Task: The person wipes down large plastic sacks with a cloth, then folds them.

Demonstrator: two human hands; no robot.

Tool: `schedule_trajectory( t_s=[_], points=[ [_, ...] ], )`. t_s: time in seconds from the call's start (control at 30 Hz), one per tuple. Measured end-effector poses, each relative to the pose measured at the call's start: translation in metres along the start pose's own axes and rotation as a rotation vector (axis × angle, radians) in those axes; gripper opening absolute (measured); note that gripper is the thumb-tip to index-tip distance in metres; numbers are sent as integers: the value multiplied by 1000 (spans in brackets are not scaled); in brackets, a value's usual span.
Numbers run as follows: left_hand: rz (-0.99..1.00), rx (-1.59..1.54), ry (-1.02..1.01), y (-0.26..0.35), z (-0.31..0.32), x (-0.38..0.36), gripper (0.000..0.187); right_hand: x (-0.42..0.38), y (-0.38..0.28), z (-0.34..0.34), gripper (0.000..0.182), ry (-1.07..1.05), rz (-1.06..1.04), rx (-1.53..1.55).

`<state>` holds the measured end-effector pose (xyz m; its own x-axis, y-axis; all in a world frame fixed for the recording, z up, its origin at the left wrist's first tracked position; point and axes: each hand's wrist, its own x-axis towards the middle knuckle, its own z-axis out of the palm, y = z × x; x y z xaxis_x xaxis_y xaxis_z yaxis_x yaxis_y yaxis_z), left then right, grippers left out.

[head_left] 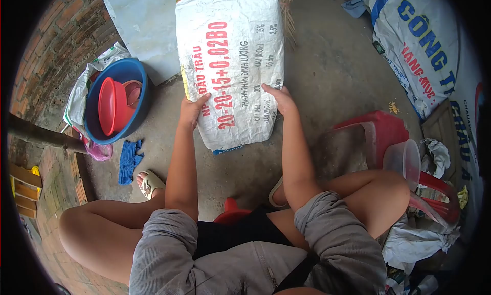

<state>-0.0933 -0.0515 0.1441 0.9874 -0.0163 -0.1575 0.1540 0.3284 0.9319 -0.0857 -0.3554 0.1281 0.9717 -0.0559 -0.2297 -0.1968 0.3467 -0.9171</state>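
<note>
A white woven sack (230,65) with red and black print is held up in front of me, over the concrete floor. My left hand (194,110) grips its left edge, thumb on the printed face and the other fingers behind it. On the opposite edge, my right hand (280,98) holds the sack the same way, with its thumb across the front. The sack looks flat and folded, and its lower edge shows a strip of blue. What lies behind it is mostly hidden.
At the left, a blue basin (142,108) holds red and pink bowls (112,106), near a blue cloth (129,162). On the right are a red plastic chair (378,126), a clear tub (404,159) and large printed sacks (419,39). A grey sheet (148,34) lies upper left.
</note>
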Motion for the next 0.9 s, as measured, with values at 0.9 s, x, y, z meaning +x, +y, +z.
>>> schedule_trajectory(
  t_s=[0.9],
  points=[
    [455, 1583, 55, -115, 20, -5, 61, 5, 109, 77, 60, 265, -406, -1595]
  ],
)
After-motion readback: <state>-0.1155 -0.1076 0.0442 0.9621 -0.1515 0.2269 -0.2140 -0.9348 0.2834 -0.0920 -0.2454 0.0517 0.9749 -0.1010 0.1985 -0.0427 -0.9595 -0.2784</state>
